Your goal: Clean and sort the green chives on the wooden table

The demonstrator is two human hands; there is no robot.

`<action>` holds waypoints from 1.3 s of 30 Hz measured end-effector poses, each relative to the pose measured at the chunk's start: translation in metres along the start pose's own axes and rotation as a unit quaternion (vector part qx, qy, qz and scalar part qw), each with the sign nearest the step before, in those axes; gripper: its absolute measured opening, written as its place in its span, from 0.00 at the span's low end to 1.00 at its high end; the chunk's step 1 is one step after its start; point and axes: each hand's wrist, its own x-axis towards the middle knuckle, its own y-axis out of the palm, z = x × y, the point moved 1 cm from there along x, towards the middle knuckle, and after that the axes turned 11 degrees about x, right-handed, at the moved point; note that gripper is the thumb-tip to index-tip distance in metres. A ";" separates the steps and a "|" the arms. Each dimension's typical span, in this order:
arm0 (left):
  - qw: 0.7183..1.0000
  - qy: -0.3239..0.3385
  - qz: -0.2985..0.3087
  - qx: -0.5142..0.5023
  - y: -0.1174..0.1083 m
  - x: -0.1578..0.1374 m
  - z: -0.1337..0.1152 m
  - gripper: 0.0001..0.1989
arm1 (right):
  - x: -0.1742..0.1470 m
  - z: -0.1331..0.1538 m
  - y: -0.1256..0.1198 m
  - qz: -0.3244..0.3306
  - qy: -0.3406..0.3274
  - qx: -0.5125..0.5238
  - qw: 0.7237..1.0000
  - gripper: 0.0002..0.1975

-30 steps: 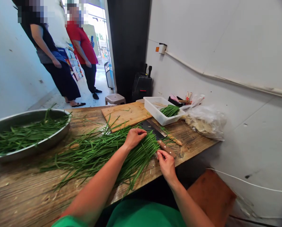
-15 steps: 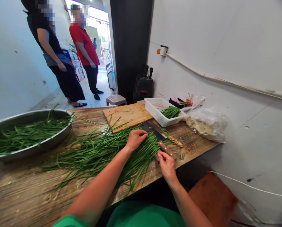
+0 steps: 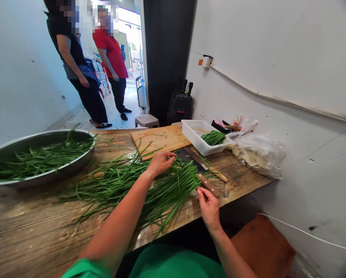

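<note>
A loose heap of long green garlic chives (image 3: pixel 173 189) lies across the wooden table, cut ends toward the right. Above its far side is my left hand (image 3: pixel 160 164), fingers stretched out and slightly bent, with no stalk visible in them. At the cut ends, my right hand (image 3: pixel 210 206) pinches thumb and forefinger together; what lies between them is too small to make out. Just beyond it is a knife's brown riveted handle (image 3: pixel 209 185). A broad dark blade (image 3: pixel 187 156) lies partly under the chives, with a bundle of thin wooden skewers (image 3: pixel 219 175) beside it.
A large metal basin (image 3: pixel 89 154) of greens stands left. Behind the heap are a cutting board (image 3: pixel 161 139), a white tray (image 3: pixel 200 148) with bundled chives and a plastic bag (image 3: pixel 260 154). The table's front edge is close to me. Two people stand beyond the table.
My left hand has moved back and left from the cut ends, and its fingers have loosened. The right hand keeps its pinch in nearly the same place. The view has turned slightly left.
</note>
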 end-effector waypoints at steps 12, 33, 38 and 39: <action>0.985 0.071 0.031 0.154 0.050 -0.005 0.015 0.05 | -0.023 -0.009 -0.010 -0.067 -0.115 -0.041 0.990 0.12; 0.983 -0.047 0.028 -0.176 0.039 0.000 -0.010 0.14 | 0.006 0.000 -0.002 0.017 0.038 0.006 0.999 0.18; 0.983 -0.042 0.030 -0.177 0.044 -0.001 -0.015 0.13 | 0.007 -0.001 -0.002 0.016 0.041 0.002 0.999 0.18; 0.983 -0.043 0.027 -0.177 0.045 -0.001 -0.015 0.12 | 0.007 -0.001 -0.002 0.016 0.040 0.001 0.999 0.18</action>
